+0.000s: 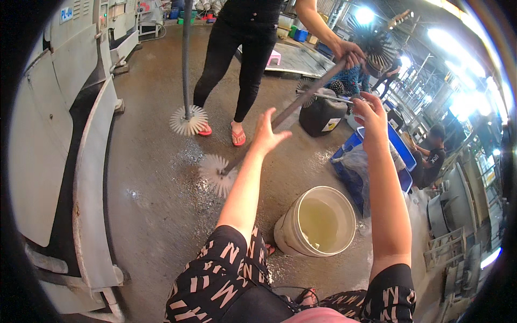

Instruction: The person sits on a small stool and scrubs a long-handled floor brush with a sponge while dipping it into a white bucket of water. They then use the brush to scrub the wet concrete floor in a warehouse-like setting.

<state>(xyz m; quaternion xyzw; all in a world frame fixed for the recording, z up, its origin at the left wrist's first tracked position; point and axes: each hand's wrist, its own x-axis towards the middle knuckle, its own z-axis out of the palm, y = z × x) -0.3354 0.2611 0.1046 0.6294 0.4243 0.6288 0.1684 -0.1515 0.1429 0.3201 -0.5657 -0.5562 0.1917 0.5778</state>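
My left hand [267, 134] is open with fingers spread, held up just below a long grey rod [301, 97]. That rod ends in a white round brush [216, 175] on the wet floor. A standing person in black grips its upper end with a hand [349, 53]. A second rod [186, 54] stands upright beside that person, with its white brush [188, 120] on the floor. My right hand [370, 113] is raised, its fingers pinched on the end of a thin rod with a small dark brush [306, 91].
A cream bucket [285, 229] of yellowish liquid stands on the floor between my arms. A black canister [321, 116] and a blue crate [403, 148] with a plastic bag sit beyond it. A grey machine [54, 140] lines the left side. Another person [431, 159] sits at right.
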